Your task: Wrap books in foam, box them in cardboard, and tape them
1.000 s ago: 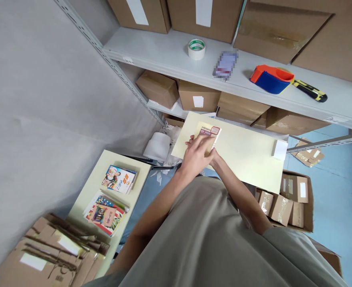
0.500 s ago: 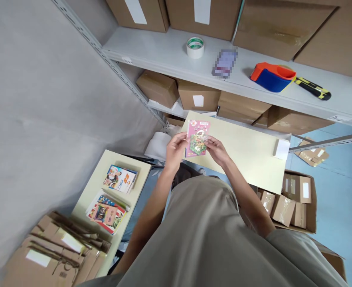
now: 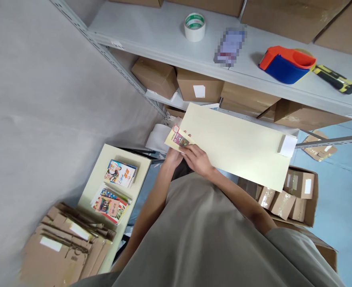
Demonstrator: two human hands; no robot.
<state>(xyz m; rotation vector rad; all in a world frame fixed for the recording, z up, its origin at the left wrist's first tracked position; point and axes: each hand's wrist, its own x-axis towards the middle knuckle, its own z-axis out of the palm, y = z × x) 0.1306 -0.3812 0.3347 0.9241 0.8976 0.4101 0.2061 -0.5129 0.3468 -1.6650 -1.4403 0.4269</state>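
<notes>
Both my hands are on a thin booklet [image 3: 180,139] above the left end of the cream table. Its face toward me is pale yellow, with a small pink printed picture and a red-outlined mark. My left hand [image 3: 174,156] grips it from below and behind, fingertips showing past its far edge. My right hand [image 3: 196,158] lies across the near right corner, with fingers closed on that edge. The right hand partly hides the left hand and the lower part of the booklet.
A cream table [image 3: 238,145] carries a white box [image 3: 287,146]. The side table [image 3: 99,171] holds booklet stacks [image 3: 121,173] and flattened cartons [image 3: 62,247]. Tape roll [image 3: 194,28], blurred phone-like object [image 3: 230,46], tape dispenser [image 3: 286,65] and cutter [image 3: 334,79] lie on the shelf.
The booklet showed a pink face with a green picture; now a pale yellow face shows and it is tilted. My right hand has moved left, close to my left hand. My view has shifted slightly.
</notes>
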